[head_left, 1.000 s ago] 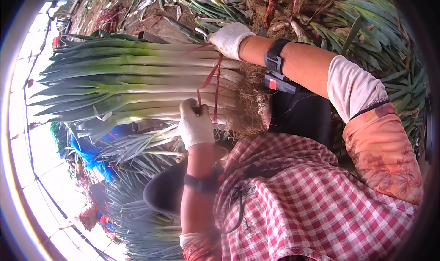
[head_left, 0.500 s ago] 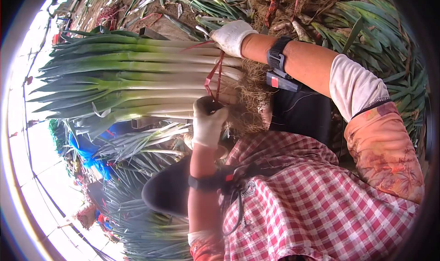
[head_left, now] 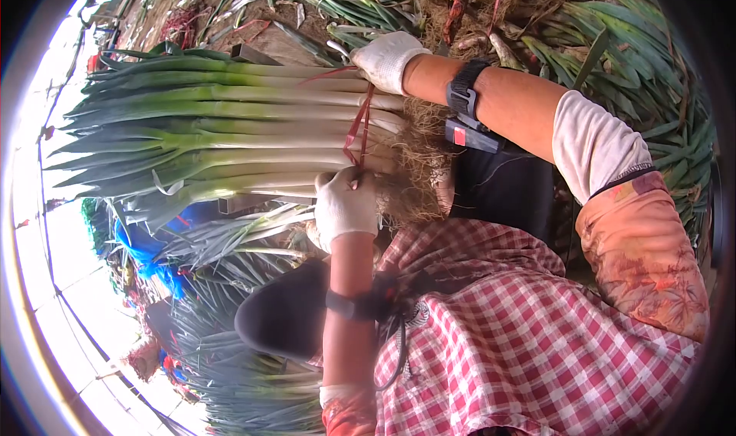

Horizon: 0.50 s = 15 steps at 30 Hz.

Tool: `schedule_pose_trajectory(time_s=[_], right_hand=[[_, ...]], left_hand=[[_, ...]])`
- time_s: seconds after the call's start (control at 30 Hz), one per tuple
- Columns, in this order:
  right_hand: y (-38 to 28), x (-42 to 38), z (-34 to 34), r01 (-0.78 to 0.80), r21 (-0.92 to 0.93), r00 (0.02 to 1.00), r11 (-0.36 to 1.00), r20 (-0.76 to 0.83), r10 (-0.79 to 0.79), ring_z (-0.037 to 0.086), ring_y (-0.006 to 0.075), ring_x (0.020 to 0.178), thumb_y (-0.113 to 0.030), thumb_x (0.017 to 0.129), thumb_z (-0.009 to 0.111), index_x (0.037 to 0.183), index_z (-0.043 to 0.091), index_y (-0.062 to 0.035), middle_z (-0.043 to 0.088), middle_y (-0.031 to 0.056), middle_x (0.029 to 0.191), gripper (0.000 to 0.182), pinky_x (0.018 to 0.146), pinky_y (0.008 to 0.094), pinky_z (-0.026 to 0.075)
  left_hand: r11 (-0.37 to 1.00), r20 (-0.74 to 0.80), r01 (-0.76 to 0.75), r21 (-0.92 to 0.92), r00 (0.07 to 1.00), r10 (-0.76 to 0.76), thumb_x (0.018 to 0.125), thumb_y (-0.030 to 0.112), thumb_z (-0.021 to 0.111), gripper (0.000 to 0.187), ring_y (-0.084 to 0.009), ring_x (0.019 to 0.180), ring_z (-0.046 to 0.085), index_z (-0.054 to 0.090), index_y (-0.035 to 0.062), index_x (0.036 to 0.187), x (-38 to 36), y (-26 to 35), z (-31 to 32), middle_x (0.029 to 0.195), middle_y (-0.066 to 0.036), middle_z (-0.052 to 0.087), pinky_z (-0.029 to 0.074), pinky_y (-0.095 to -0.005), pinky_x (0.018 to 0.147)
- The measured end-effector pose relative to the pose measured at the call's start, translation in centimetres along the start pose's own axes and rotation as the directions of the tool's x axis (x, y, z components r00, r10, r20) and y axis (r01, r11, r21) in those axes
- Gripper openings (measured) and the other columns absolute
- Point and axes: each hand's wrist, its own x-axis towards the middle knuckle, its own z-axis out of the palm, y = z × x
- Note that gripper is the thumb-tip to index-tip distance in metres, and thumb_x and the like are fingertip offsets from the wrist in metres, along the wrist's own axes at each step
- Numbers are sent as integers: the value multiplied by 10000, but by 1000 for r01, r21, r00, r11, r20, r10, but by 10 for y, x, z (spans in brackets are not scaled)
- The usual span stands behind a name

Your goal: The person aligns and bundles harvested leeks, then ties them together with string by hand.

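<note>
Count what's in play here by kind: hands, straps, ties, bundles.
Gloved hands: 2, left hand and right hand
Black wrist straps: 2
Red band: 1
Leek bundle: 1
Total: 6

Counted in the head view:

- One bundle of long green-and-white leeks, laid flat, about ten stalks visible on the facing side; exact stalk count cannot be told.
- One thin red tying band, seen as two strands across the white ends at 12 o'clock of centre.
- Two white fabric-gloved hands: left hand, right hand.
- Two black wrist straps: one at 1 o'clock, one at 6 o'clock.
- One blue plastic sheet at 8 o'clock.
- Loose leek piles at 1 o'clock: uncountable.
</note>
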Motion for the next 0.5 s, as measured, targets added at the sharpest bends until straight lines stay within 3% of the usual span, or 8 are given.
schedule_pose_trajectory(time_s=[0.1, 0.17, 0.27, 0.3, 0.33, 0.37, 0.4, 0.5], right_hand=[[0, 1, 7, 12, -36, 1000, 999, -28, -13, 631, 312, 848, -154, 822, 508, 987, 631, -125, 650, 141, 901, 208, 727, 414, 503], [1, 8, 18, -69, 123, 989, 990, -124, 84, 643, 291, 828, -120, 756, 543, 862, 682, -111, 664, 129, 890, 176, 692, 396, 521], [3, -7, 11, 24, 41, 997, 999, -69, -21, 646, 283, 698, -110, 693, 582, 708, 692, -112, 663, 113, 736, 111, 584, 383, 521], [9, -16, 11, 86, 108, 974, 990, -217, -61, 644, 277, 682, -99, 662, 601, 681, 697, -113, 661, 103, 699, 99, 581, 383, 521], [4, -11, 16, -22, 144, 975, 989, -214, 53, 643, 278, 675, -88, 632, 620, 692, 703, -108, 661, 112, 693, 104, 576, 388, 517], [6, 7, 33, 17, 105, 986, 994, -166, 1, 654, 312, 691, -101, 714, 551, 762, 692, -56, 656, 163, 758, 156, 601, 404, 531], [-3, 16, 36, 7, 181, 992, 984, -127, 16, 656, 307, 693, -113, 709, 563, 750, 693, -68, 658, 153, 742, 143, 595, 407, 528], [-7, 6, 20, -44, 200, 980, 979, -182, 81, 659, 265, 785, -109, 700, 597, 812, 723, -125, 686, 84, 830, 169, 662, 375, 519]], left_hand=[[974, 399, 141, -179, 915, -59, 711, 292, 629, 312, -316, 799, 636, 684, 68, 922, 15, -7, 5, 819, -189, 655, 483, -372, 705], [994, 483, -54, 96, 876, 1, 743, 324, 581, 354, -382, 784, 616, 658, 70, 978, 26, -4, 4, 814, -243, 618, 486, -415, 664], [992, 419, -94, 87, 907, 49, 776, 410, 546, 452, -400, 705, 611, 563, 183, 1167, 7, 28, -19, 786, -258, 601, 465, -496, 605], [992, 322, -121, 30, 941, 105, 793, 413, 534, 407, -386, 684, 616, 612, 167, 1107, 9, 7, -1, 757, -244, 608, 468, -499, 604], [951, 348, -28, 307, 934, -85, 809, 407, 524, 370, -386, 693, 617, 667, 116, 989, 10, 11, -5, 760, -229, 619, 483, -478, 613], [959, 228, -158, 234, 968, 104, 826, 390, 504, 390, -359, 709, 638, 684, 48, 873, 6, -1, -4, 784, -223, 637, 505, -447, 622], [980, 389, 95, 173, 908, -156, 859, 332, 547, 302, -348, 991, 572, 656, 89, 1002, -4, 25, -35, 1118, -185, 579, 467, -446, 835], [976, 299, -24, 215, 953, -42, 864, 309, 535, 284, -330, 926, 595, 649, 94, 1012, -4, 17, -20, 1076, -157, 602, 478, -437, 801]])
